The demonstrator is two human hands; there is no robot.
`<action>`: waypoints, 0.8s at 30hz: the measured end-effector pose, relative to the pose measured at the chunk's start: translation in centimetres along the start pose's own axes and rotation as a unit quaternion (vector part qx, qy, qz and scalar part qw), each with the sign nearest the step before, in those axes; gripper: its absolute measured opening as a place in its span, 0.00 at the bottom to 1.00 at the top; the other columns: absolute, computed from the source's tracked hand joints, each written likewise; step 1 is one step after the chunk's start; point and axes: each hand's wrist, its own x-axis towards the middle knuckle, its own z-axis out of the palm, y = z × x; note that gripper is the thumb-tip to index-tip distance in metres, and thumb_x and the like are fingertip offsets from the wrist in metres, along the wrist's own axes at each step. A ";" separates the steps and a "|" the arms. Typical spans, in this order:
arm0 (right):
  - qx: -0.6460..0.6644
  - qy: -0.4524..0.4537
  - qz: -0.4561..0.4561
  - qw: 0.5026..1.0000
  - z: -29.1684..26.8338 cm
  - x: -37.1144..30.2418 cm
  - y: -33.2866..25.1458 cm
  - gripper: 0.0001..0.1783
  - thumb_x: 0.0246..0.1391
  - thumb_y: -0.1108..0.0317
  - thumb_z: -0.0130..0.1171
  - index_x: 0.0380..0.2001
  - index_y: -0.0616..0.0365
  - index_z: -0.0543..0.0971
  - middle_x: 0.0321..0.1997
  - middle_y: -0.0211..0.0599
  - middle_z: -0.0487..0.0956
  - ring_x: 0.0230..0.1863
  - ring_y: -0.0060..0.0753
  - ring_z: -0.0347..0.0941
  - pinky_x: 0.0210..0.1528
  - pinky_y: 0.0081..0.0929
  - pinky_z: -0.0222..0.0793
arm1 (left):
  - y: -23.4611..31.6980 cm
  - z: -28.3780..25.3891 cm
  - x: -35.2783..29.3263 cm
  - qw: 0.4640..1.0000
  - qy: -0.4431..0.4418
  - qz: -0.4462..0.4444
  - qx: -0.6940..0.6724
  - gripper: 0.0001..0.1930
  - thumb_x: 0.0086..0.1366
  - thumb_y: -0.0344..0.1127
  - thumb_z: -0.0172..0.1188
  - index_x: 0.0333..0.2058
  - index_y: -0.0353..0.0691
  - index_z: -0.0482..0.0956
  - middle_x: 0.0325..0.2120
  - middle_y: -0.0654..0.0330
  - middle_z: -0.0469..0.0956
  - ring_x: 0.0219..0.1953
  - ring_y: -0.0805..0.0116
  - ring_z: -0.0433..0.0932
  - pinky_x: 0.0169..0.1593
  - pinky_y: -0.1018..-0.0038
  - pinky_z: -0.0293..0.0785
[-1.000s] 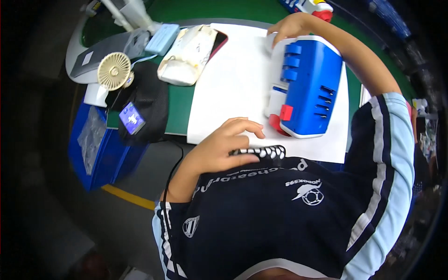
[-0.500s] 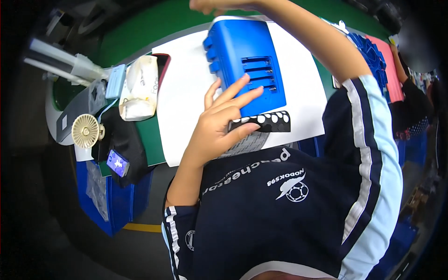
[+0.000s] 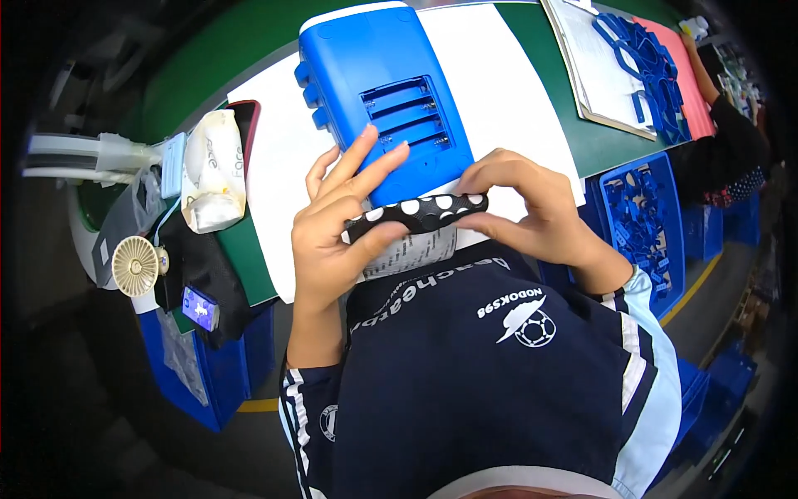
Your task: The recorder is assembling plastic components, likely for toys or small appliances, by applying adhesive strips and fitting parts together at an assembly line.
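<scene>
A blue plastic case point(image 3: 399, 50) lies on a white sheet, its battery compartment point(image 3: 407, 112) uncovered, showing several slots with metal contacts. Along the case's near edge runs a black strip with white dots point(image 3: 424, 212). My left hand point(image 3: 332, 220) pinches the strip's left end between thumb and fingers, while some of its other fingers stretch over the case. At the right end, my right hand point(image 3: 540, 208) grips the strip between thumb and curled fingers. Beneath the strip, close to my shirt, is a grey-white patterned piece point(image 3: 411, 256), partly hidden.
On the left are a tissue pack point(image 3: 218, 170), a small cream fan point(image 3: 139, 264) and a small device with a purple screen point(image 3: 200, 308). Rightward lie a clipboard with papers point(image 3: 594, 66), blue plastic parts point(image 3: 657, 66) and a blue bin point(image 3: 683, 224) of parts. Another person's arm point(image 3: 702, 75) shows beyond.
My right hand has come down from the far side of the table and taken the strip's right end. In the picture, the case and strip now sit further left, with the view also shifted.
</scene>
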 end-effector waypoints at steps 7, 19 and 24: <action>-0.004 -0.012 -0.021 1.000 -1.1 -0.1 0.9 0.15 0.38 0.80 0.63 0.31 0.64 0.70 0.31 0.43 0.76 0.34 0.38 0.77 0.35 0.25 0.73 | 0.7 -0.1 0.1 0.996 -0.028 0.012 0.087 0.21 0.36 0.47 0.69 0.11 0.44 0.63 0.44 0.56 0.74 0.59 0.57 0.60 0.59 0.58 0.41; 0.044 0.061 0.007 0.997 -1.9 -0.1 1.6 0.08 0.40 0.82 0.57 0.25 0.63 0.69 0.38 0.43 0.67 0.40 0.38 0.73 0.40 0.27 0.70 | 0.0 -0.2 0.1 0.993 -0.046 0.016 0.104 0.16 0.38 0.44 0.68 0.14 0.40 0.72 0.44 0.56 0.75 0.58 0.58 0.61 0.59 0.58 0.41; 0.227 0.136 0.153 0.952 -0.6 0.3 2.4 0.03 0.43 0.80 0.55 0.25 0.63 0.73 0.45 0.41 0.67 0.49 0.34 0.65 0.46 0.27 0.65 | 0.0 0.0 0.2 0.993 -0.061 0.013 0.101 0.17 0.36 0.45 0.68 0.11 0.39 0.71 0.46 0.55 0.73 0.59 0.57 0.58 0.59 0.58 0.41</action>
